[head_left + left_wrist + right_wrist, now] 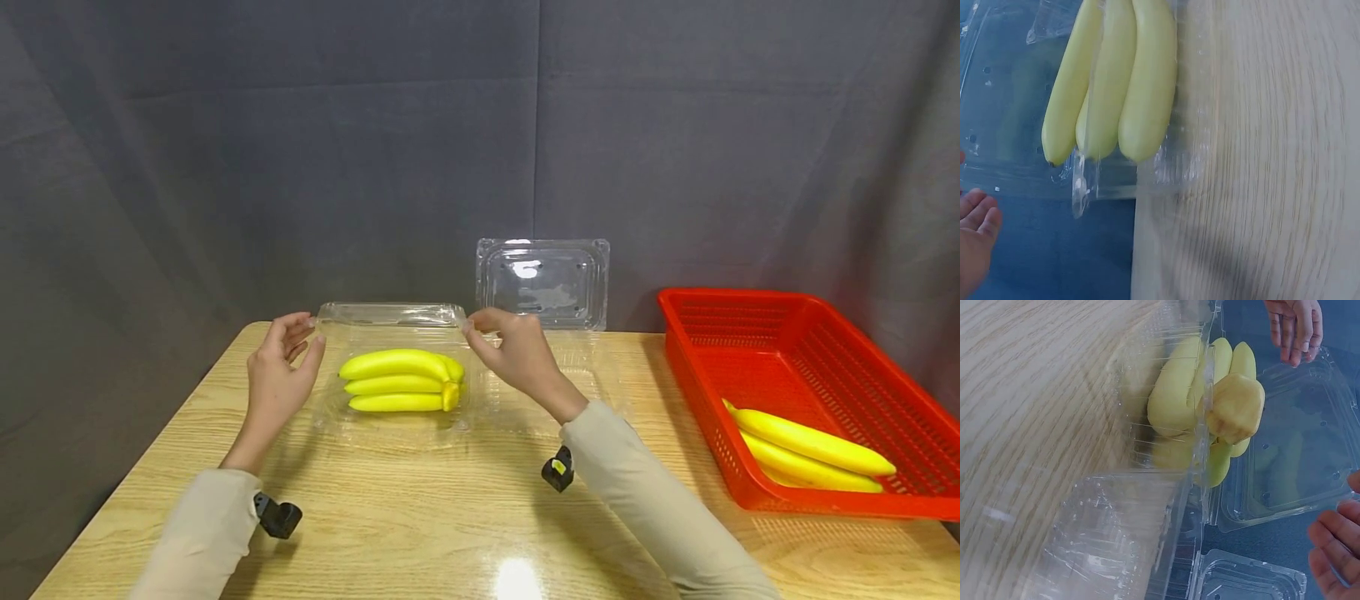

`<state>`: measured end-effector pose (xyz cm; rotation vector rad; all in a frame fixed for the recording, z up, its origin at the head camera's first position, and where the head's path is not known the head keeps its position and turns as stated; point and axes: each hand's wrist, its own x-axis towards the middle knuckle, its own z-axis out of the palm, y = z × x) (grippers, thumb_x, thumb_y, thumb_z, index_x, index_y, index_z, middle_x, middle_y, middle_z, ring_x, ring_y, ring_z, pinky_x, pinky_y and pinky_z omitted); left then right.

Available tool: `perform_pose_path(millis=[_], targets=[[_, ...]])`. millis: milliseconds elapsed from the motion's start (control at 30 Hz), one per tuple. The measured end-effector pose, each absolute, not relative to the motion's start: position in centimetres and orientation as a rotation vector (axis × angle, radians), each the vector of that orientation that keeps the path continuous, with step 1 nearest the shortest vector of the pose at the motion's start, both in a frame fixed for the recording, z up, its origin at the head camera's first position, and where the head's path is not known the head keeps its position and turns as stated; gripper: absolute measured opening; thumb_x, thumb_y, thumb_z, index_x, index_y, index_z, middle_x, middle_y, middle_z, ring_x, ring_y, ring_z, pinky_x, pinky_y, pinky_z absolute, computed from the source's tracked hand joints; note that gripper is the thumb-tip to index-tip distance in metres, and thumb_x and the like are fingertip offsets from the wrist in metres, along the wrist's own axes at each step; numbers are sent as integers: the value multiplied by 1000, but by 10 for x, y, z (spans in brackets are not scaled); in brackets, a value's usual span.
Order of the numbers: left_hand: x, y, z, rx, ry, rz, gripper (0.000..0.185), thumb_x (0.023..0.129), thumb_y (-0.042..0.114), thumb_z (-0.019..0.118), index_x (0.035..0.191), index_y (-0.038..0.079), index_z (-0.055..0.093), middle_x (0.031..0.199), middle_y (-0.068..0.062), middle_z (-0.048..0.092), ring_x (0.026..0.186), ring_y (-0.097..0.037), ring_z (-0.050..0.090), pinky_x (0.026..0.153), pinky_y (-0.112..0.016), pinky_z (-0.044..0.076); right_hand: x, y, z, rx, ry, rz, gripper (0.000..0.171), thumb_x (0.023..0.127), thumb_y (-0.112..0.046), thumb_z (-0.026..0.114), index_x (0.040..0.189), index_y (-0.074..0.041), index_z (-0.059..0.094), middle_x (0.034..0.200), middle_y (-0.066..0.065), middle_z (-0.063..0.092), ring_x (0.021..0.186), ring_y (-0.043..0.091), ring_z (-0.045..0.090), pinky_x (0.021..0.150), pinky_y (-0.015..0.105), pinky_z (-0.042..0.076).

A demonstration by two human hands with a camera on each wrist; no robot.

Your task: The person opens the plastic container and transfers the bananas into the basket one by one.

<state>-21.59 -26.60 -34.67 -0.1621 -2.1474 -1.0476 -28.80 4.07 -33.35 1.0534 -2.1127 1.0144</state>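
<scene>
Closing the lid [390,314]: my right hand [517,357] pinches it, I think; left hand [276,375] loose; bananas [401,380] already in.

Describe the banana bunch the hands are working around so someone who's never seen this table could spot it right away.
On the wooden table, look left of the red basket to the clear plastic clamshell box between the left hand and right hand. The banana bunch lies inside it; the other bananas lie in the basket.
</scene>
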Motion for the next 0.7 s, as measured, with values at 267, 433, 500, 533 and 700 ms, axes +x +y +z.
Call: perform_pose_path(millis=[267, 433, 500, 533, 700], targets=[[-222, -268, -351, -82, -2189, -1257, 35, 97, 13, 60, 127, -5, 55, 125, -19, 60, 113, -32, 59, 88, -13, 46, -291, 39, -336, 1013, -2152, 1142, 14, 92, -12, 65, 95, 0, 72, 88, 10, 73, 77, 22, 71, 64, 39, 57], [-227, -269, -355, -75, -2236, -1297, 40, 98, 15, 58, 131, -5, 53, 129, -24, 57, 116, -34, 57, 88, -15, 46, -293, 37, -338, 981, -2199, 1186, 15, 91, -12, 66, 96, 1, 72, 89, 11, 73, 77, 22, 71, 68, 36, 58], [-229, -269, -356, -48, -2259, -1303, 39, 99, 18, 58, 130, -5, 53, 129, -24, 57, 116, -33, 57, 91, -21, 48, -295, 37, -340, 960, -2223, 1207, 17, 92, -14, 66, 98, 1, 72, 89, 10, 73, 79, 22, 71, 70, 33, 58], [-231, -269, -357, -35, -2265, -1314, 39, 99, 18, 57, 130, -5, 53, 129, -24, 57, 117, -33, 57, 93, -25, 48, -296, 38, -340, 946, -2239, 1217, 17, 92, -14, 66, 98, 1, 72, 90, 10, 73, 79, 22, 71, 70, 32, 57], [-236, -268, -358, 68, -2310, -1388, 45, 100, 28, 55, 133, -3, 52, 132, -21, 55, 123, -33, 53, 101, -42, 43, -302, 39, -345, 861, -2319, 1286, 18, 92, -16, 68, 101, -1, 72, 92, 8, 73, 78, 20, 70, 68, 28, 56]])
